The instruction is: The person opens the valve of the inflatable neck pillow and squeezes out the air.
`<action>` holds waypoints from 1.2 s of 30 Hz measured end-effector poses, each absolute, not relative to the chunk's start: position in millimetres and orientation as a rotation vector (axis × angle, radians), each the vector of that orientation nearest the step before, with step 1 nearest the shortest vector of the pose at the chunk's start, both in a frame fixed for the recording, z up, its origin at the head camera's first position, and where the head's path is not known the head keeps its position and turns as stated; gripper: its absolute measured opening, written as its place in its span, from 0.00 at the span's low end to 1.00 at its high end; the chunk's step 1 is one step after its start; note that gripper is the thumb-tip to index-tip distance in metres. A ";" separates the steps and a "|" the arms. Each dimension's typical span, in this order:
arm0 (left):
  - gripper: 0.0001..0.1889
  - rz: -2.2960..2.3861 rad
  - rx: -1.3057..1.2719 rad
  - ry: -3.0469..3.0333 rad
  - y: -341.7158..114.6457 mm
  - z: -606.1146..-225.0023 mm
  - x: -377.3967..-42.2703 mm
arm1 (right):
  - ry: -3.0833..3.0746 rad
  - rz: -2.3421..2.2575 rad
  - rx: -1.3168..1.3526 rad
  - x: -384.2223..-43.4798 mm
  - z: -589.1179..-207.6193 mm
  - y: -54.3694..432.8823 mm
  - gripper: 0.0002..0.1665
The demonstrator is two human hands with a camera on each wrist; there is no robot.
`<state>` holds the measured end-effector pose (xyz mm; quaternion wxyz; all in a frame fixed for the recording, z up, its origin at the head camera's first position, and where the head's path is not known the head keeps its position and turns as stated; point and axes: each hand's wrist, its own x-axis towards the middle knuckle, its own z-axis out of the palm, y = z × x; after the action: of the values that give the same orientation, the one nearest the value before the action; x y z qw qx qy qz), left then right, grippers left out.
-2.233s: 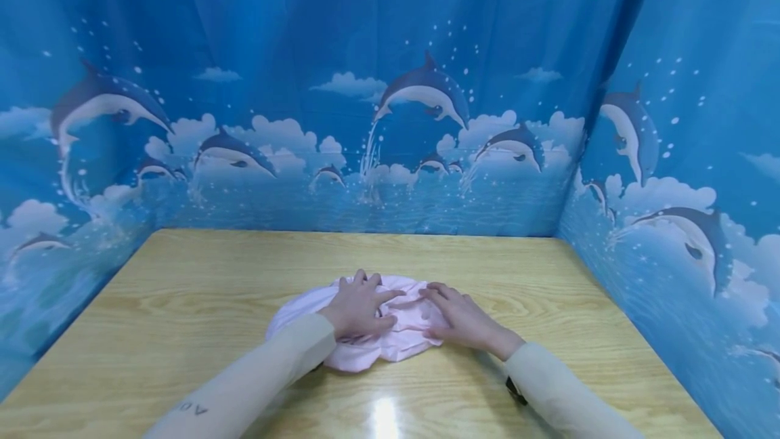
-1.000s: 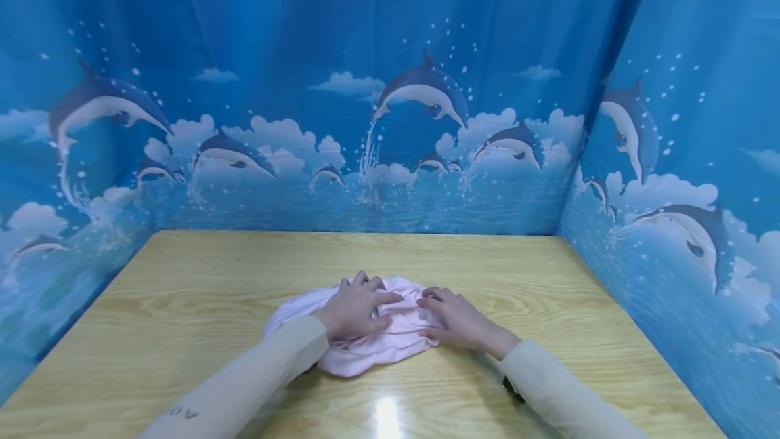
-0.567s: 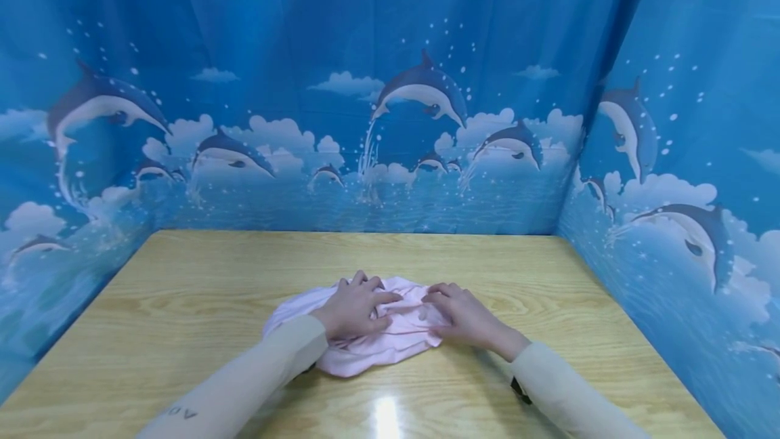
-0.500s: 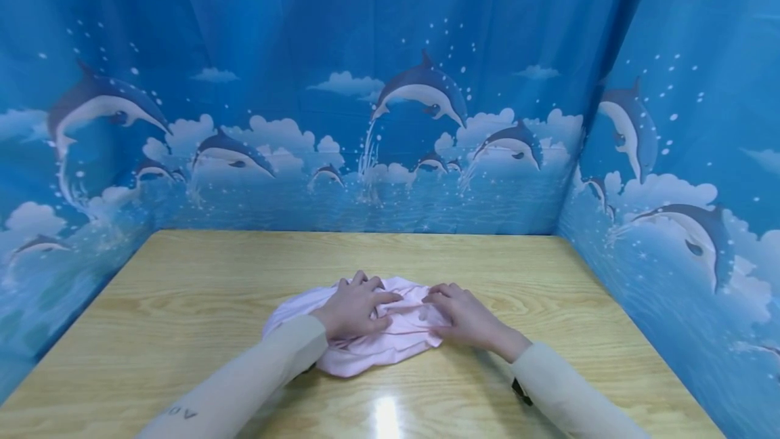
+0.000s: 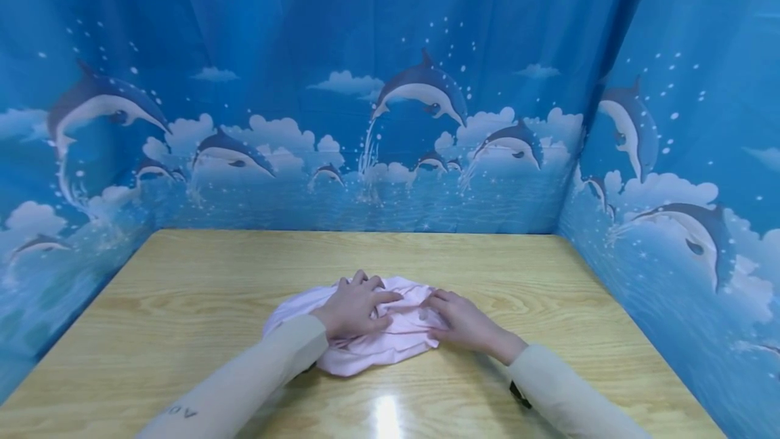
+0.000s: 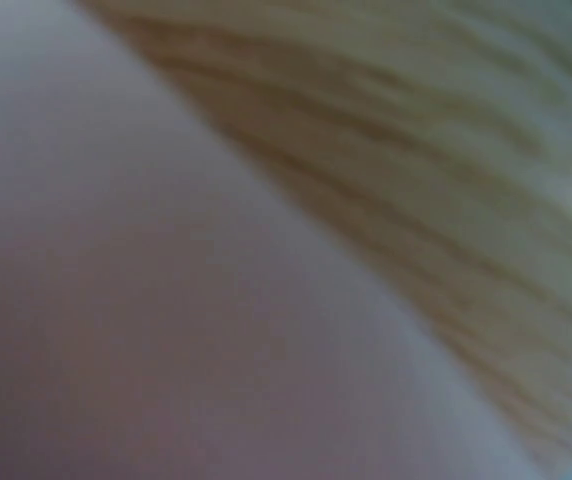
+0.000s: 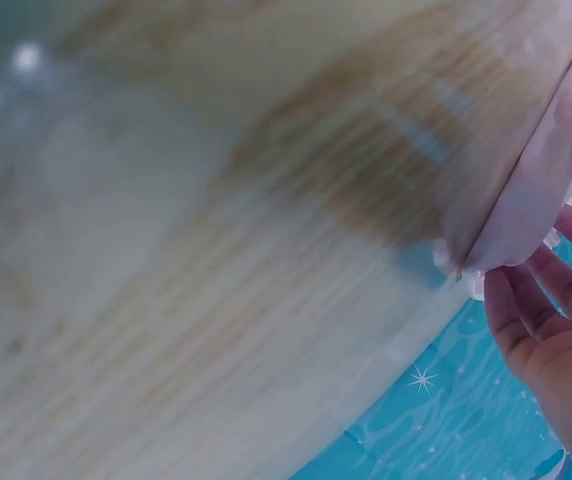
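A crumpled piece of thin pale pink cloth (image 5: 393, 344) lies in a rounded heap near the middle of the table; its exact kind is not plain. My left hand (image 5: 355, 307) rests on top of it with the fingers spread and covers part of it. My right hand (image 5: 464, 322) holds the cloth's right edge between thumb and fingers. In the right wrist view that hand (image 7: 556, 320) is at the hanging edge of the cloth (image 7: 526, 200). A blurred pale surface fills much of the left wrist view, and no fingers show there.
The wood-grain table (image 5: 213, 269) runs back to a blue dolphin-print curtain (image 5: 292, 87). More curtain (image 5: 688, 154) borders its right side. A bright light reflection (image 5: 386, 415) lies on the table's front part.
The right hand has made small shifts along the cloth's right edge, rightward and then slightly back. The cloth's front edge has smoothed a little since the earliest frame. The left hand has hardly moved.
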<state>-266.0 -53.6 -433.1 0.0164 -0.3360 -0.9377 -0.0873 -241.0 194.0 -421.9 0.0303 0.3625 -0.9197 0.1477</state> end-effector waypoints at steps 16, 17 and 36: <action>0.26 -0.260 -1.059 -2.915 -54.3 -432.3 -265.0 | -2.856 0.529 1.127 -238.0 -415.4 190.0 0.23; 0.26 -0.262 -1.060 -2.915 -54.2 -432.2 -264.9 | -2.849 0.531 1.128 -237.9 -414.9 189.9 0.23; 0.26 -0.237 -1.069 -2.936 -54.0 -429.3 -263.7 | -2.847 0.486 0.995 -241.6 -416.7 188.3 0.37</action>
<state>-263.7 -54.0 -429.3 0.0040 -0.3411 -0.9370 -0.0756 -241.6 188.3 -416.7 0.0434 0.3255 -0.9311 0.1588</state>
